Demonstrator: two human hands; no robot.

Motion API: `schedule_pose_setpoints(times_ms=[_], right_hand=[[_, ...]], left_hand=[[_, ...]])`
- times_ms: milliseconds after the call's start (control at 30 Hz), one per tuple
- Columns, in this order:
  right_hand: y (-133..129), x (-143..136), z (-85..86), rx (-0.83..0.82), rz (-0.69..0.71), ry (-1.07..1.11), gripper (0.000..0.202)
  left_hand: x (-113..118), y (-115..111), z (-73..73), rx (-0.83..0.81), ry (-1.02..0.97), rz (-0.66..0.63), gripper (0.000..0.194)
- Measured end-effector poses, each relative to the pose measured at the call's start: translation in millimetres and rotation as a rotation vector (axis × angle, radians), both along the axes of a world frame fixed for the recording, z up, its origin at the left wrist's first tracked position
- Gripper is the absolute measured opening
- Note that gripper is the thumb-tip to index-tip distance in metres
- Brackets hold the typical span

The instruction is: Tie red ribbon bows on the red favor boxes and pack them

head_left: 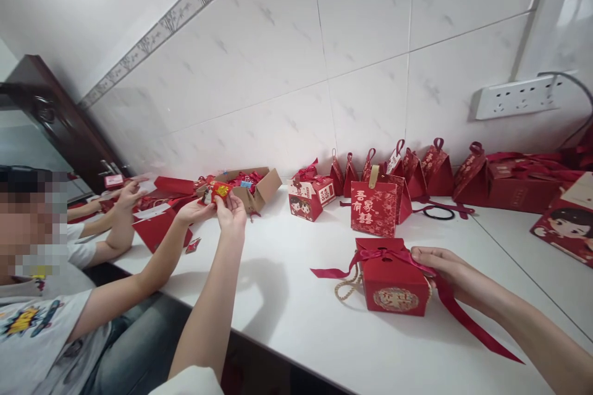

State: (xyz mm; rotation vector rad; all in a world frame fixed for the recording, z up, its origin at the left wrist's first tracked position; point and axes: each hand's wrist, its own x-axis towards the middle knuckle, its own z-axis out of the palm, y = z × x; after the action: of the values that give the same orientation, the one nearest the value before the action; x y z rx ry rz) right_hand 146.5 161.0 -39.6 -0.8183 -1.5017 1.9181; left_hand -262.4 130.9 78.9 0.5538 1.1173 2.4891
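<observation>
My left hand (232, 208) is stretched out to the left. Its fingers are pinched on a small red packet (219, 191) with yellow print, which a co-worker's hand (197, 211) also touches. Close to me on the right, my right hand (442, 268) grips the side of a red gift box (393, 287) standing on the table. The box has a round gold emblem, a dark red ribbon (467, 324) with loose ends, and a twisted gold cord (348, 285) at its left side. Part of my right hand's fingers is hidden behind the box.
Behind stand a red box with white writing (373, 213), a box with cartoon figures (311, 197) and several triangular red boxes (435, 170) along the wall. A black ring (438, 213), a cardboard carton (264, 188) and a power strip (521, 97) are there. Co-workers sit left.
</observation>
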Motion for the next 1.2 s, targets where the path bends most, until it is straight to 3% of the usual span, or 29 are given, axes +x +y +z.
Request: schedule_pose_setpoints(times_ms=[200,467,700,867,1033,1200], right_hand=[[-1.7,0.8,0.5,0.005,-0.023,-0.036,0.040],[-4.9,-0.4,7.5,0.025,-0.044,-0.043,0.041],[-5.4,0.2,7.4,0.027,-0.057,-0.044,0.038],[-3.8,0.0,4.1,0.020,-0.054,-0.012,0.035],[-2.0,-0.4,1.1,0.026,-0.050,0.022,0.034],[-1.2,1.1,1.5,0.016,-0.061,0.035,0.031]], left_hand=[[63.7,-20.9,-21.6,0.050,-0.012,-0.155,0.009],[130.5,-30.6,-46.6,0.017,0.135,-0.351,0.041],[183.4,-51.5,-65.0,-0.104,-0.004,-0.481,0.028],[212.1,-66.5,-67.9,-0.070,-0.079,-0.463,0.026],[234.1,-79.7,-64.4,0.011,-0.140,-0.530,0.018],[252.6,-91.7,-55.4,-0.005,-0.349,-0.538,0.019]])
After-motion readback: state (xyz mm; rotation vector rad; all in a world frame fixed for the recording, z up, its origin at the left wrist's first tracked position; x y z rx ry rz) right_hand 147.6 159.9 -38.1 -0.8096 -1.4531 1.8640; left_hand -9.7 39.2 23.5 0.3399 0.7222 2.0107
